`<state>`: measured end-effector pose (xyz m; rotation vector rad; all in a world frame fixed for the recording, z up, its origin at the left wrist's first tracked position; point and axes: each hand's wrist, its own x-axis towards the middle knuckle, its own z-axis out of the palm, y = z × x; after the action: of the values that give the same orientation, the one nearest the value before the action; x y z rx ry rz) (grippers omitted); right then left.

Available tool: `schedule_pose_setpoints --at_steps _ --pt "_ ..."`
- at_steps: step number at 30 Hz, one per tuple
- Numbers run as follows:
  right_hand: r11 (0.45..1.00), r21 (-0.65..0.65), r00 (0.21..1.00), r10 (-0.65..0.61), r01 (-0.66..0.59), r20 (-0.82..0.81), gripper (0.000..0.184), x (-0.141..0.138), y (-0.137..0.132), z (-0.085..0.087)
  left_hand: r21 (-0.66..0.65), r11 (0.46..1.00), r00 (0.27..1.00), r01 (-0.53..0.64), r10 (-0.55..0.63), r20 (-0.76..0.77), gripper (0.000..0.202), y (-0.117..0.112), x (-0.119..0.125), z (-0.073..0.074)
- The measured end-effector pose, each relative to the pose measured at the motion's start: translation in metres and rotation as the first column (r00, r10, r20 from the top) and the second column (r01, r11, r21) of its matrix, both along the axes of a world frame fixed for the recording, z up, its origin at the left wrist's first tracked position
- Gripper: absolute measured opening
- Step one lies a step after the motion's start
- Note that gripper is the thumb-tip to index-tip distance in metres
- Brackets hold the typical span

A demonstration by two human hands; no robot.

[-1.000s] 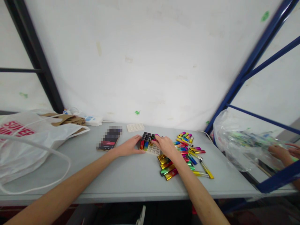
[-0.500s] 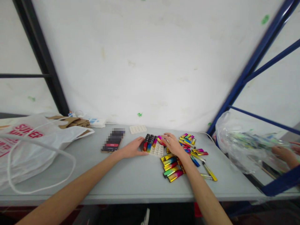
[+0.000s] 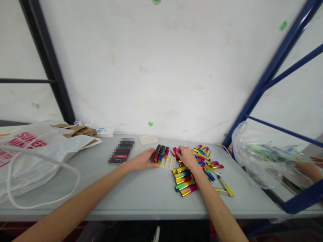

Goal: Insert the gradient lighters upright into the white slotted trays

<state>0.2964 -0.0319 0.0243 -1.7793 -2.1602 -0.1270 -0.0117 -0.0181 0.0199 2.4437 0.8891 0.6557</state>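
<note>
White tray (image 3: 171, 163), part-filled, shiny probable lighters (image 3: 160, 158) upright inside

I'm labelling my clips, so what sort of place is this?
Possibly a workshop with shared benches: colourful shiny pieces lie heaped beside a partly filled white tray, and past the blue metal frame another person's hand shows.

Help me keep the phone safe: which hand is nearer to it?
Left. The left hand is a short gap right of the phone, beside the part-filled tray; the right hand is farther right, past that tray.
</note>
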Motion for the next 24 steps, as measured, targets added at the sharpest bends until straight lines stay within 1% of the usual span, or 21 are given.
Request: schedule_pose_setpoints --at_steps 2,4,5,7,9,10,11,12,14,15,16,17,19,21,22,24 --pt "1.000 0.000 0.999 -0.011 0.011 -0.051 0.012 0.000 0.003 -0.004 -0.012 1.000 1.000 0.000 0.000 -0.002 0.070 0.001 0.000 -0.001" --pt "0.999 0.029 0.986 0.030 -0.026 -0.166 0.019 0.000 0.006 -0.009 -0.017 1.000 1.000 0.003 -0.003 -0.002 0.070 0.002 -0.001 -0.002" --pt "0.997 0.063 0.970 0.062 -0.049 -0.236 0.024 0.001 0.008 -0.011 -0.018 1.000 1.000 0.004 -0.004 -0.001 0.070 0.002 -0.001 -0.002" --pt "0.985 0.160 0.921 0.115 -0.059 -0.372 0.033 0.001 0.011 -0.014 -0.021 1.000 1.000 0.001 -0.001 -0.002 0.070 0.003 0.000 -0.003" --pt "0.974 0.225 0.853 0.128 -0.013 -0.506 0.036 0.001 0.014 -0.015 -0.025 1.000 1.000 -0.005 0.005 -0.005 0.070 0.004 0.000 -0.004" --pt "0.976 0.219 0.801 0.122 0.012 -0.586 0.035 0.000 0.015 -0.014 -0.024 1.000 1.000 -0.007 0.007 -0.005 0.070 0.004 0.000 -0.004" --pt "0.982 0.187 0.729 0.111 0.025 -0.676 0.034 -0.001 0.016 -0.013 -0.021 1.000 1.000 -0.006 0.006 -0.003 0.069 0.004 0.000 -0.004" --pt "0.989 0.143 0.635 0.096 0.023 -0.766 0.034 -0.003 0.015 -0.011 -0.016 1.000 1.000 -0.004 0.004 0.003 0.068 0.004 0.000 -0.004" --pt "0.997 0.071 0.417 0.067 -0.006 -0.906 0.034 -0.008 0.013 -0.006 -0.004 1.000 1.000 0.000 0.000 0.016 0.066 0.004 -0.001 -0.004" --pt "0.998 0.057 0.317 0.063 -0.026 -0.946 0.036 -0.010 0.011 -0.002 0.002 1.000 1.000 0.002 -0.002 0.021 0.065 0.004 -0.001 -0.004" --pt "0.997 0.057 0.234 0.067 -0.048 -0.970 0.038 -0.014 0.008 0.001 0.008 1.000 1.000 0.002 -0.002 0.022 0.065 0.004 -0.001 -0.003" --pt "0.995 0.062 0.171 0.074 -0.074 -0.982 0.042 -0.017 0.005 0.005 0.012 1.000 1.000 0.002 -0.002 0.019 0.066 0.004 -0.001 -0.003" --pt "0.988 0.076 0.099 0.089 -0.131 -0.991 0.049 -0.023 -0.001 0.011 0.020 1.000 1.000 0.002 -0.002 0.006 0.066 0.004 -0.001 -0.003" --pt "0.979 0.075 0.059 0.088 -0.191 -0.994 0.055 -0.028 -0.006 0.016 0.028 1.000 1.000 0.009 -0.009 -0.005 0.065 0.004 -0.001 -0.002" --pt "0.973 0.050 0.046 0.062 -0.227 -0.997 0.058 -0.029 -0.008 0.017 0.031 0.999 1.000 0.013 -0.013 -0.006 0.065 0.004 0.000 -0.002" --pt "0.950 -0.037 0.034 -0.028 -0.310 -0.999 0.065 -0.032 -0.010 0.017 0.036 0.999 1.000 0.019 -0.019 0.000 0.066 0.003 0.000 -0.001"
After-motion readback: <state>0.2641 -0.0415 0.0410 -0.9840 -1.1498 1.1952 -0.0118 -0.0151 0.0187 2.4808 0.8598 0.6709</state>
